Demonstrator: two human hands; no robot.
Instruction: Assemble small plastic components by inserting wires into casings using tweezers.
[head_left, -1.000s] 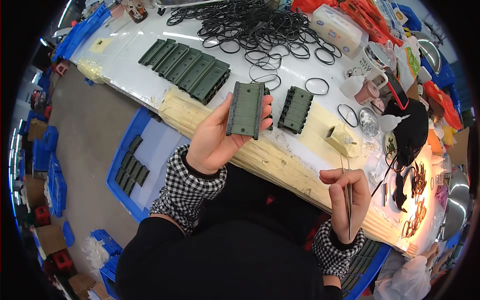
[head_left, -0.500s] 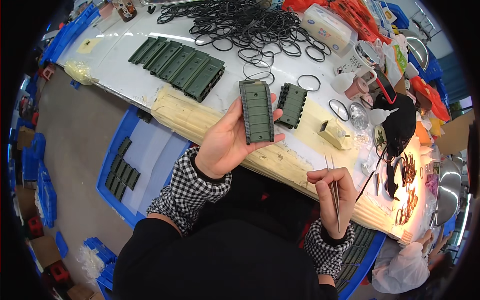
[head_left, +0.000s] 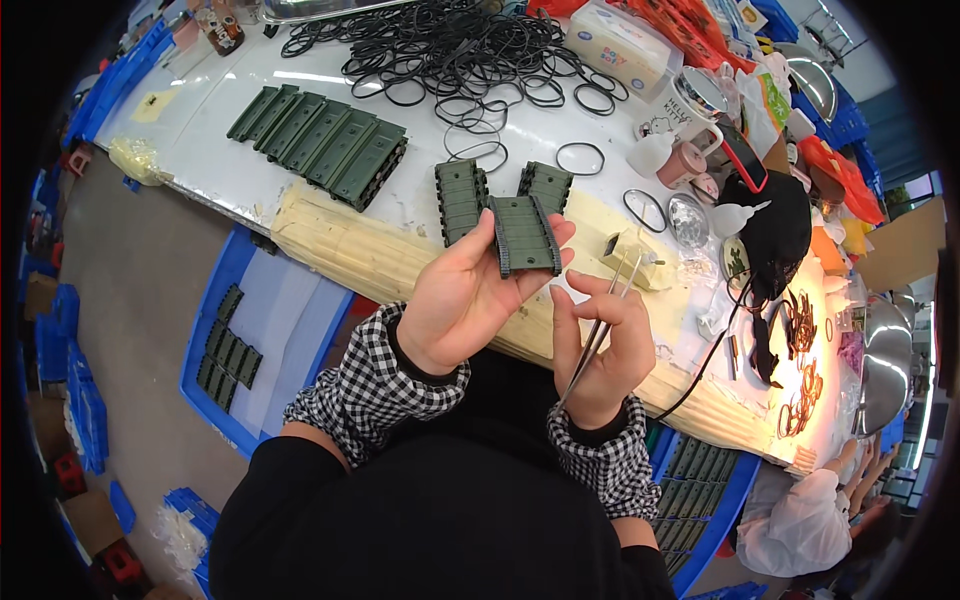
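My left hand (head_left: 455,310) holds a dark green ridged plastic piece (head_left: 526,238) with toothed long edges, thumb at its left side and fingers beneath. Close by on the right, my right hand (head_left: 615,345) grips metal tweezers (head_left: 590,357), their points toward the table; they do not touch the piece. Just beyond the held piece, two similar green pieces lie on the table: one on the left (head_left: 459,197), one on the right (head_left: 547,182), each partly hidden. A row of several more green pieces (head_left: 325,148) lies farther left.
Black rubber rings (head_left: 450,45) lie heaped at the back. A tissue pack (head_left: 622,48), a mug (head_left: 680,118) and a squeeze bottle (head_left: 738,215) crowd the right. A yellowish block (head_left: 635,250) stands near my right hand. Blue bins (head_left: 215,400) flank me below the table edge.
My right hand with the tweezers has moved left and up toward my left hand. The held piece appears tilted and foreshortened. Another green piece now shows beyond it at the left.
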